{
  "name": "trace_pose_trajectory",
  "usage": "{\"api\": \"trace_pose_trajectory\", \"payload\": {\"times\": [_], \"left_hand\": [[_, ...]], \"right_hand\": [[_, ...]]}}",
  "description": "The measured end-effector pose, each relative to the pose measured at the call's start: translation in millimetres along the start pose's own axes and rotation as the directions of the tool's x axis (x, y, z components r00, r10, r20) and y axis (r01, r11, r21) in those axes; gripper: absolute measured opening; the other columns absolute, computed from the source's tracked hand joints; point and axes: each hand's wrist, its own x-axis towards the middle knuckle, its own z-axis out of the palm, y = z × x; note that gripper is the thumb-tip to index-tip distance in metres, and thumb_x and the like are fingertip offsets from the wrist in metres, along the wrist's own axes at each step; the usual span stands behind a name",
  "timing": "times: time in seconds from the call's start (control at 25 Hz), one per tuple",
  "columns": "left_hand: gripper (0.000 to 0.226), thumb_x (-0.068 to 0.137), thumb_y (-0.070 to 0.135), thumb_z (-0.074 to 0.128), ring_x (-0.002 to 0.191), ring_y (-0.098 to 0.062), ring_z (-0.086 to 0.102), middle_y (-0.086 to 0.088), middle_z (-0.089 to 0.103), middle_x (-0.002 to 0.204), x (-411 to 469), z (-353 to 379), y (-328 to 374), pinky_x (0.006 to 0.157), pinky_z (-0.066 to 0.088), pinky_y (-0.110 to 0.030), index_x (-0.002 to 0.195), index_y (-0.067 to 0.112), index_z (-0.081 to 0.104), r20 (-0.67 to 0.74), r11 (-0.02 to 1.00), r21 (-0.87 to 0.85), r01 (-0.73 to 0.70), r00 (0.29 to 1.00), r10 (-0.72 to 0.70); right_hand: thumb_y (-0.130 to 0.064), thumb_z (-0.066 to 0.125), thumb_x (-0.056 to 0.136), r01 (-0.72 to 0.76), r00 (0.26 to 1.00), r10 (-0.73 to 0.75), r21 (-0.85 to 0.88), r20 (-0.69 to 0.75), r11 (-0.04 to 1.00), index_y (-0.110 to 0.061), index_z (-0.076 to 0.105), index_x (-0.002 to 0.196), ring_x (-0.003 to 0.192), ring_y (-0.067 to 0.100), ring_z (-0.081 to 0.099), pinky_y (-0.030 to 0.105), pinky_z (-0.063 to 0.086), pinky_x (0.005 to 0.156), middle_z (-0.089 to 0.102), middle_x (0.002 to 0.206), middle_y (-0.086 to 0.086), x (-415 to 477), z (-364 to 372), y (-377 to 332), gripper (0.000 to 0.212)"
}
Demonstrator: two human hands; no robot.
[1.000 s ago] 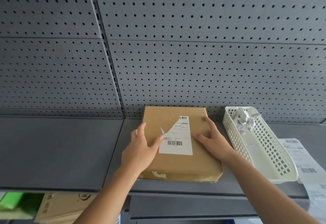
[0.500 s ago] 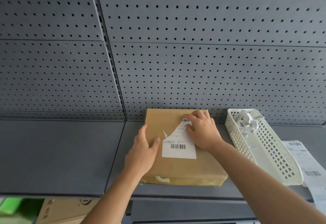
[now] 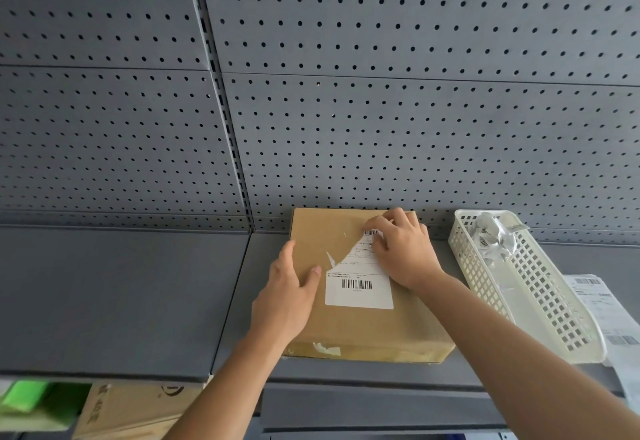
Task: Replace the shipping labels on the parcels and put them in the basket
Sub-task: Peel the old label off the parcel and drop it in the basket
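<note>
Flat brown cardboard parcel (image 3: 363, 328) lies on grey metal shelf (image 3: 121, 301). Its far edge is against the grey perforated back panel (image 3: 381, 127), and its near edge sits just inside the shelf lip.

White shipping label (image 3: 358, 292) is on the parcel top, its upper left torn away along a ragged diagonal.

Left hand (image 3: 287, 297) is flat with fingers straight, pressing the parcel's left edge, thumb on top.

Right hand (image 3: 401, 252) has curled fingers pinching the label's upper right corner.

White plastic lattice basket (image 3: 540, 301) stands just right of the parcel, a narrow gap between them. Crumpled paper scraps (image 3: 491, 235) lie at its far end.

Loose printed label sheets (image 3: 602, 308) lie beyond the basket, overhanging the shelf front.

Bare shelf runs wide to the left.
</note>
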Motion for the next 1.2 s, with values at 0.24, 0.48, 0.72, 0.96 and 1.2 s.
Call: {"api": "trace_pose_trajectory", "payload": {"times": [0.24,0.48,0.72,0.96,1.2], "left_hand": [[0.066,0.102,0.058,0.039,0.118,-0.025,0.062,0.004,0.033,0.161,0,-1,1,0.087,0.044,-0.040,0.158,0.038,0.011,0.000,1.000,-0.002,-0.002,1.000,0.002],[0.065,0.102,0.058,0.039,0.121,-0.028,0.061,0.004,0.034,0.160,0,0,-1,0.087,0.042,-0.040,0.157,0.039,0.011,-0.005,1.000,0.003,-0.002,1.000,0.002],[0.065,0.101,0.059,0.040,0.119,-0.028,0.061,0.005,0.033,0.161,0,0,-1,0.087,0.043,-0.039,0.157,0.041,0.011,-0.008,1.000,-0.004,0.007,1.000,-0.007],[0.065,0.101,0.060,0.040,0.119,-0.027,0.061,0.006,0.034,0.160,0,1,0,0.087,0.041,-0.039,0.156,0.042,0.012,-0.013,1.000,-0.005,0.011,1.000,-0.011],[0.065,0.101,0.059,0.040,0.118,-0.028,0.062,0.006,0.034,0.161,-2,0,1,0.084,0.037,-0.037,0.157,0.042,0.011,-0.014,1.000,0.004,0.021,1.000,-0.021]], "right_hand": [[-0.014,0.050,0.095,0.029,0.999,-0.029,0.067,-0.014,0.997,-0.023,0.068,0.098,0.091,0.025,0.052,0.037,0.041,0.085,0.055,0.097,-0.001,13,1,-5,0.021],[-0.009,0.049,0.092,0.029,1.000,-0.030,0.142,0.005,0.989,-0.015,0.064,0.090,0.089,0.024,0.053,0.028,0.035,0.072,0.057,0.093,0.000,18,4,-7,0.016],[-0.008,0.049,0.090,0.039,0.999,-0.038,0.228,-0.011,0.973,-0.016,0.062,0.089,0.081,0.023,0.054,0.028,0.034,0.068,0.056,0.093,-0.001,17,4,-3,0.015],[-0.006,0.049,0.092,0.051,0.999,-0.046,0.197,-0.030,0.979,-0.014,0.064,0.088,0.078,0.024,0.055,0.029,0.034,0.064,0.057,0.090,0.000,18,5,-5,0.018],[-0.007,0.049,0.093,0.052,0.998,-0.045,0.196,-0.043,0.979,-0.015,0.066,0.093,0.079,0.021,0.055,0.026,0.031,0.065,0.059,0.095,0.000,16,5,-4,0.019]]}}
